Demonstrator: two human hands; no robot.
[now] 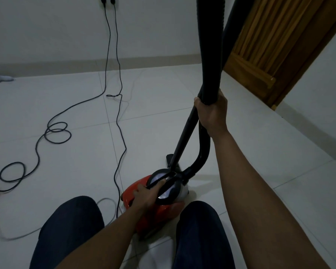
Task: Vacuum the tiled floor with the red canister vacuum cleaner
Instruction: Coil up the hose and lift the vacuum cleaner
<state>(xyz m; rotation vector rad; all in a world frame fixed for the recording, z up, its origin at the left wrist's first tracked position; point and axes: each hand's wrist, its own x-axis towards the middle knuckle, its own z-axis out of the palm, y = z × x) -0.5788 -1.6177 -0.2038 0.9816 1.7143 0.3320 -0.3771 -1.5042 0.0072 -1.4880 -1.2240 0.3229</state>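
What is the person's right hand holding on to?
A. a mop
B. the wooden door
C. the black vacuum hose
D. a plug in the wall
C: the right hand has its fingers curled round the black vacuum hose, up above the red canister vacuum cleaner on the floor.

red canister vacuum (157,212), on tiled floor (66,105)
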